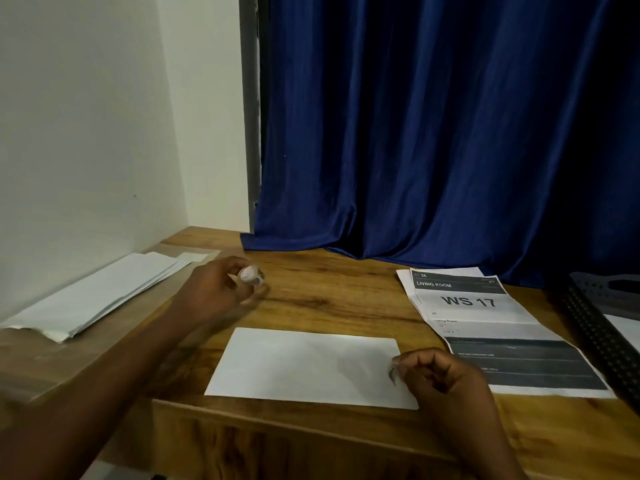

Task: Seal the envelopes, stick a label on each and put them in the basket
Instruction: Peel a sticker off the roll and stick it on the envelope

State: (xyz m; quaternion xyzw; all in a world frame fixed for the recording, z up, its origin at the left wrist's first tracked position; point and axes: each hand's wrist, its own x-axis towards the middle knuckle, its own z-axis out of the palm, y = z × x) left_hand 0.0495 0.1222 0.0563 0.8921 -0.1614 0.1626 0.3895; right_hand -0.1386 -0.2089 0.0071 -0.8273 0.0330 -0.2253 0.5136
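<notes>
A white envelope (304, 365) lies flat near the desk's front edge, plain side up. My right hand (443, 379) sits at its right end with fingers curled, pinching a small thin greyish strip (393, 373) that hangs over the envelope's edge; I cannot tell whether it is a label or tape. My left hand (221, 292) hovers above the desk behind the envelope and grips a small whitish roll (251, 274) in its fingertips. A black perforated basket (595, 327) stands at the far right, partly cut off, with something white inside.
A stack of white envelopes (100, 296) lies on a lower ledge at the left by the wall. A printed sheet marked "WS 17" (485, 327) lies right of the envelope. A blue curtain (433, 133) hangs behind the wooden desk (339, 292).
</notes>
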